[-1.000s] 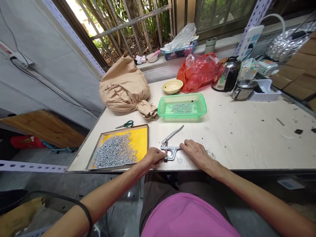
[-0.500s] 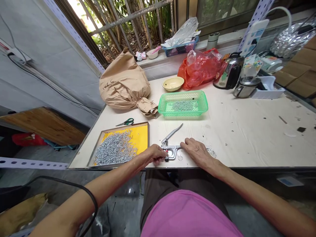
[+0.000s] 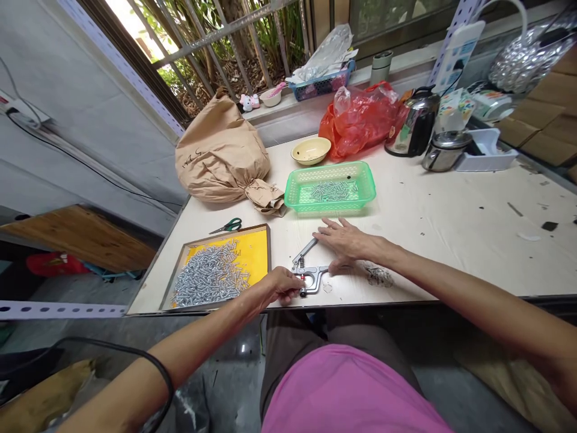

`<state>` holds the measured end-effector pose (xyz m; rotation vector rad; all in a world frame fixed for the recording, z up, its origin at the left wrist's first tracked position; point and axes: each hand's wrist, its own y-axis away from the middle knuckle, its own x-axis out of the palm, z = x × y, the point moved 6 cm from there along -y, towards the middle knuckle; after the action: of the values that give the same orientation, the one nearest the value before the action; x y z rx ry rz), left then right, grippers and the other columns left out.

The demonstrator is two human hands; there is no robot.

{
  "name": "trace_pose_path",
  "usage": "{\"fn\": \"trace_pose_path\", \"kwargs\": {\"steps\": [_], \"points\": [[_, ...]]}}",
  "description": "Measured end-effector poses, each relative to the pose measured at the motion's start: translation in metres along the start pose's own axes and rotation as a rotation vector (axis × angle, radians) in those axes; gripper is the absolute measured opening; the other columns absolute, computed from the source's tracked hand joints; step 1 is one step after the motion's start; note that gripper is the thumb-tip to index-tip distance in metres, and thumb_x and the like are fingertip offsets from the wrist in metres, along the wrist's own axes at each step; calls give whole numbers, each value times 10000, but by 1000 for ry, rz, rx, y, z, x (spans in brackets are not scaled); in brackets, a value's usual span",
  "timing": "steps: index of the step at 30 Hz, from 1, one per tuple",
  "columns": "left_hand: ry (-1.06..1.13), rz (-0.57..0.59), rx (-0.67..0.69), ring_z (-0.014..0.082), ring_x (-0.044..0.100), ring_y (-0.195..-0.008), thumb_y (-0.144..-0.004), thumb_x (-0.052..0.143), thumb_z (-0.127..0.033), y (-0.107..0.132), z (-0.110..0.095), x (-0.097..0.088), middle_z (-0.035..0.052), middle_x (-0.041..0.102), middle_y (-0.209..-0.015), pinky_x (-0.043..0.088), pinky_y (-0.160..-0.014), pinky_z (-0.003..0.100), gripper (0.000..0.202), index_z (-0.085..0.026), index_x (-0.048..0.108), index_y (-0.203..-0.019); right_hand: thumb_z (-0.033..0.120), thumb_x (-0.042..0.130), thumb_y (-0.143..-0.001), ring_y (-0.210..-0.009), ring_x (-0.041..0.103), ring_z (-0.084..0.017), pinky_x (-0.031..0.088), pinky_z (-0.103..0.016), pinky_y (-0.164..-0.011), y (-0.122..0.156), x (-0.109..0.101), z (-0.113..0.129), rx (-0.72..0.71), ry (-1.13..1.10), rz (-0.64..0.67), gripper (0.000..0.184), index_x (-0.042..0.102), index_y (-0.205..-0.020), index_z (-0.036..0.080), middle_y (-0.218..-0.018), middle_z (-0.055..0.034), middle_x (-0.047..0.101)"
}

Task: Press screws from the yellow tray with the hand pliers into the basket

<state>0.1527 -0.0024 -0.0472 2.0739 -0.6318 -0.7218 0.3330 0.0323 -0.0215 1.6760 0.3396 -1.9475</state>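
Observation:
A pair of silver snap pliers (image 3: 318, 278) lies on the table near its front edge, its upper handle raised at a slant. My left hand (image 3: 283, 285) is closed in a pinch at the jaw, beside the red and black parts; whatever its fingertips hold is hidden. Stretched across the handles is my right hand (image 3: 346, 242), fingers over the tip of the upper handle and thumb by the end of the lower one. To the left, a tray (image 3: 269, 255) with a yellow bottom carries a heap of small silver metal pieces (image 3: 207, 273).
Behind the pliers stands a green plastic basket (image 3: 331, 207) with similar small pieces. Scissors (image 3: 229, 225) lie behind the tray. Further back are a tied brown sack (image 3: 220, 153), a cream bowl (image 3: 311, 150), a red plastic bag (image 3: 360, 123) and a kettle (image 3: 413, 123).
My right hand has moved up and forward from the lower handle, its fingers now spread over the upper handle. My left hand stays at the jaw. The view has shifted slightly.

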Motion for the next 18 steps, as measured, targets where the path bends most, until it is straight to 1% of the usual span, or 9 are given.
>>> {"fn": "trace_pose_path", "kwargs": {"steps": [2, 5, 7, 12, 18], "points": [[3, -5, -1, 45, 360, -315, -641, 767, -287, -1, 1, 0, -53, 453, -366, 288, -378, 213, 334, -126, 515, -490, 644, 696, -613, -1348, 242, -397, 190, -598, -1052, -5, 4, 1, -30, -3, 29, 965, 405, -1374, 126, -1333, -214, 469], [6, 9, -2, 48, 357, -313, -627, 777, -309, -2, 3, 0, -49, 458, -370, 284, -377, 218, 340, -125, 523, -495, 631, 721, -577, -1323, 271, -405, 201, -608, -1039, -4, 7, 6, -20, 11, 33, 1023, 372, -1392, 121, -1360, -227, 426], [8, 22, 0, 49, 357, -317, -618, 784, -324, -3, 3, 0, -40, 475, -384, 281, -378, 222, 344, -124, 530, -501, 608, 744, -560, -1286, 316, -405, 219, -618, -1023, -1, 7, 9, 0, 17, 23, 1033, 371, -1390, 118, -1358, -228, 420], [18, 11, 18, 51, 380, -349, -590, 804, -358, -2, 3, -2, -26, 508, -418, 305, -403, 221, 361, -120, 543, -516, 593, 723, -611, -1155, 425, -362, 247, -602, -997, 2, 6, 12, 37, 31, -24, 919, 424, -1340, 118, -1258, -205, 501], [32, -37, 9, 56, 408, -366, -546, 827, -423, 0, 7, -2, -34, 506, -430, 338, -429, 223, 404, -121, 559, -542, 617, 704, -644, -1093, 454, -339, 289, -536, -977, 8, 4, 13, 60, 43, -68, 811, 509, -1237, 100, -1182, -188, 539]]}}
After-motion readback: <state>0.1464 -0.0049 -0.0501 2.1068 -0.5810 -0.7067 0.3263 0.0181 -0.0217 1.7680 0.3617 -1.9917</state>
